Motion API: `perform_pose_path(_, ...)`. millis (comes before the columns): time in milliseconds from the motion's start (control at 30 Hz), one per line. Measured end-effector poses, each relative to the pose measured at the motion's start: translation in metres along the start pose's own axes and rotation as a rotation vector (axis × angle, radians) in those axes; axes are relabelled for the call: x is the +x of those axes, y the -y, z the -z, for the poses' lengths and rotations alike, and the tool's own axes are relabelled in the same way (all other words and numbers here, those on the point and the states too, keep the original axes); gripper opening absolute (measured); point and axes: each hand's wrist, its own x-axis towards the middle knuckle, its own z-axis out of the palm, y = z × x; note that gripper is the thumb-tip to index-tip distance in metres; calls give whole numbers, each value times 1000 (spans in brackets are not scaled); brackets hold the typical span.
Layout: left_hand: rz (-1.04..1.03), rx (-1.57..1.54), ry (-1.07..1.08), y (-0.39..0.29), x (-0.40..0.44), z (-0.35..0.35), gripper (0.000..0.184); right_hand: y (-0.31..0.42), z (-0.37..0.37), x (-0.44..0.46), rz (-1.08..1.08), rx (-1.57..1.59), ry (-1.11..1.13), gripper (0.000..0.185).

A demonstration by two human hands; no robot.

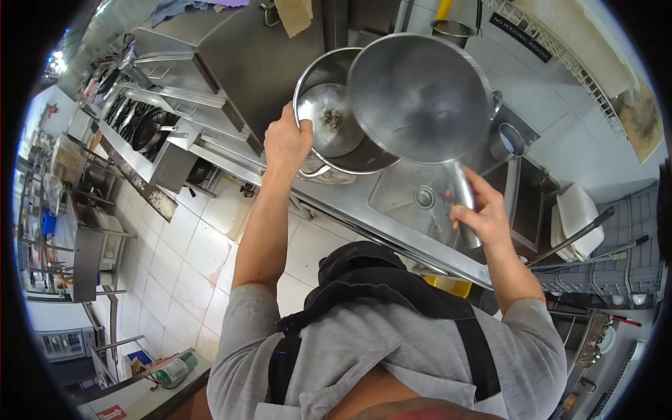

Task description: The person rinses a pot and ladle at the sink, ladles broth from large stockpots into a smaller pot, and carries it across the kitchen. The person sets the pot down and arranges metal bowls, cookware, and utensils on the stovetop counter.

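Observation:
My left hand (287, 140) is closed on the rim of a large steel pot (360, 162), at its left side. The pot is tilted so that I see inside; dark residue marks its bottom. My right hand (481, 211) is closed round the tubular metal handle of a large round metal pan (420, 98). The pan is raised over the pot's right side and hides part of its opening. Its surface is slightly blurred. Below the pan lies a wet steel sink (399, 199) with a round drain (423, 197).
A small metal container (507, 142) stands right of the pan. White tubs (579, 222) and a long dark handle (588, 229) are farther right. Behind, a strainer (452, 29) is near the wall. At left, a black frying pan (148, 131) rests on the stove.

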Motion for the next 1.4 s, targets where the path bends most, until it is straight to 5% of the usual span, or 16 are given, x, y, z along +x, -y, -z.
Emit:
perform_pose_path(400, -10, 179, 12, -11, 9, 19, 34, -40, -29, 129, -16, -460, 417, 55)
perform_pose_path(500, 48, 135, 42, -8, 4, 25, 32, -41, -3, 145, 205, -651, 432, 40)
perform_pose_path(567, 167, -23, 48, -3, -4, 34, 32, -36, 34, 146, -67, -142, 371, 30)
perform_pose_path(733, 450, -285, -208, 15, -58, 69, 37, -208, 207, 167, -388, 2, -520, 29)
perform_pose_path(867, 547, -366, -252, -29, -99, 112, 43, -290, 316, 240, -75, -1019, -785, 26)
perform_pose_path(933, 579, -262, -370, -46, -117, 127, 43, -298, 337, 279, -8, -1041, -802, 24)
perform_pose_path(967, 589, -165, -389, -52, -129, 136, 43, -337, 364, 303, -188, -1139, -717, 29)
perform_pose_path(1000, 588, -58, -365, -62, -138, 147, 42, -421, 410, 320, 85, -2064, -584, 19)
perform_pose_path(1233, 773, 146, -487, -105, -221, 155, 37, -438, 478, 373, -324, -1121, -453, 17)
perform_pose_path(1400, 893, 56, -570, -54, -279, 138, 36, -430, 501, 413, -553, -682, -475, 20)
